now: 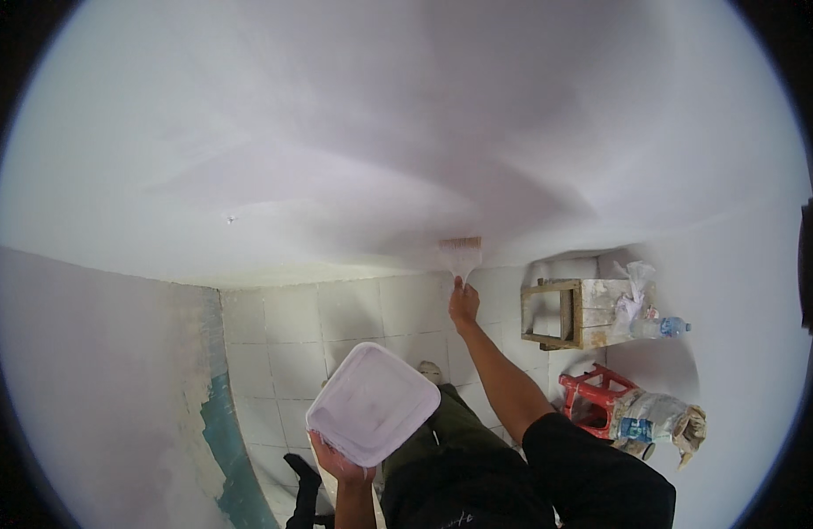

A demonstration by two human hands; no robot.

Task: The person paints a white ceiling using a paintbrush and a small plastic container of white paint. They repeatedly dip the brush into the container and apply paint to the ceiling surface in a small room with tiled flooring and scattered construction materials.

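Note:
My right hand (464, 302) is closed round the handle of a wide, flat paintbrush (462, 254). Its pale bristles point at the white wall (353, 159) ahead and seem to meet it low down. In my left hand (340, 460) rests a white square tub (373, 401) with rounded corners, gripped at its near left side. Pale, whitish stuff coats the inside of the tub; how deep it lies I cannot tell. The tub is held in front of my body, left of the brush.
At the right stands a wooden stool (578, 313) with a plastic bottle (660, 327) and a crumpled plastic bag (634, 286). Below it is a red plastic stool (596, 392) with a wrapped bag (653, 423). White tiles (292, 313) cover the floor; a teal patch (226, 432) marks the left wall.

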